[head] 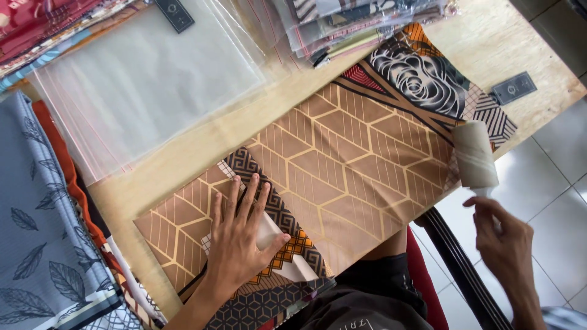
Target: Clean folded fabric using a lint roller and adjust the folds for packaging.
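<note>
A folded patterned cloth, brown with gold geometric lines and a black-and-white rose print at its far end, lies diagonally on the wooden table. My left hand presses flat on its near end, fingers spread, over a folded corner with a black key-pattern border. My right hand is off the table's right edge and grips the handle of a lint roller, whose white roll rests at the cloth's right edge.
A stack of clear zip bags lies at the upper left. Bagged folded cloths pile up at the top. Grey leaf-print and orange fabrics hang at the left. Two dark tags lie on the table. Tiled floor shows right.
</note>
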